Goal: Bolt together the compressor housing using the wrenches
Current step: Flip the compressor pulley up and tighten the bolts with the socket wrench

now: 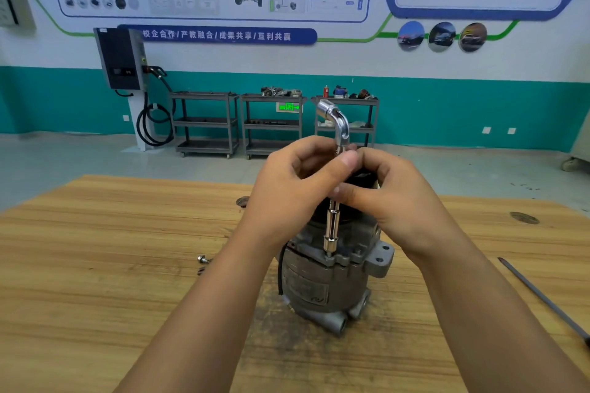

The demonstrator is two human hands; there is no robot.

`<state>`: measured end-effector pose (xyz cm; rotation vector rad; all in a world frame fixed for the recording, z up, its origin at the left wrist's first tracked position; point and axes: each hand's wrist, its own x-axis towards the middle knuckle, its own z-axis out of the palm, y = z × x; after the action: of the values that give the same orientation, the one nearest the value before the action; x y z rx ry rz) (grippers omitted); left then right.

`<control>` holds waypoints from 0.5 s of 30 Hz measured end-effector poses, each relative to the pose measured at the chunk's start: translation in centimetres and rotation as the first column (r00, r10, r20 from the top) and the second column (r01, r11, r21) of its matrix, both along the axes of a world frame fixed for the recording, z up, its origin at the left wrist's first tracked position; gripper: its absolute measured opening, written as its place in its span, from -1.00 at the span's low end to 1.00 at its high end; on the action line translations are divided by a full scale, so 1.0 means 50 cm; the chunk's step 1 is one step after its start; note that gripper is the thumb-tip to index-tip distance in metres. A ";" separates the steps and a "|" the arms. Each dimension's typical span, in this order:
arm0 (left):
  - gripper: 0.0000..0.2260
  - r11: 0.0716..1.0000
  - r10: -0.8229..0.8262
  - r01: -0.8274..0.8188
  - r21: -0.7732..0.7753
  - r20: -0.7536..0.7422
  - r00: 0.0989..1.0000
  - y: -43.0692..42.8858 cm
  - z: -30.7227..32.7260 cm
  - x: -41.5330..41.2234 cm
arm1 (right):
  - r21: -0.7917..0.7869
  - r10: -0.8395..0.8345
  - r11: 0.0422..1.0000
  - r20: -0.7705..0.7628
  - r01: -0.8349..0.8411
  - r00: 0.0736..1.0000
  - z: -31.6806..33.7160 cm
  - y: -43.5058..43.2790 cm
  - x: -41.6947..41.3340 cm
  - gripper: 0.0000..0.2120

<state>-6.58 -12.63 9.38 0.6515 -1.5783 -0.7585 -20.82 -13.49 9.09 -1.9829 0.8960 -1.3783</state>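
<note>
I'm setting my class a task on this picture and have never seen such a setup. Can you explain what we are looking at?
The camera sits on a person's head, looking down at their own hands. On a wooden table a grey compressor stands upright. The left hand and right hand both pinch the shaft of an L-shaped socket wrench, whose lower end meets the housing's flange. A loose bolt lies left of the compressor; a slim dark rod lies at the right.
</note>
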 end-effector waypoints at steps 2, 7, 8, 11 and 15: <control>-0.97 1.000 0.031 -0.031 0.002 0.003 1.000 -0.002 0.000 -0.002 | 0.004 0.001 1.000 -0.004 -0.001 1.000 -0.001 -0.001 -0.001 -0.85; -0.83 0.999 -0.027 0.027 0.024 0.021 0.999 -0.004 0.002 0.007 | 0.032 0.116 0.993 0.001 -0.116 0.993 0.003 -0.002 -0.016 -0.82; -0.81 0.999 -0.041 0.040 0.030 0.018 0.999 -0.004 0.003 0.008 | 0.036 0.134 0.990 0.012 -0.134 0.991 0.004 -0.002 -0.018 -0.78; -0.78 0.998 -0.057 0.056 0.029 0.033 0.998 -0.003 0.003 0.011 | 0.027 0.129 0.991 0.013 -0.130 0.992 0.005 -0.006 -0.020 -0.77; -0.79 0.998 -0.065 0.065 0.016 0.041 0.997 -0.001 0.003 0.010 | 0.022 0.102 0.995 0.004 -0.102 0.995 0.003 -0.007 -0.018 -0.88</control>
<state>-6.07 -12.66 9.54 0.6324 -1.6399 -0.8096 -21.71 -13.82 9.23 -1.9818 0.7939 -1.3084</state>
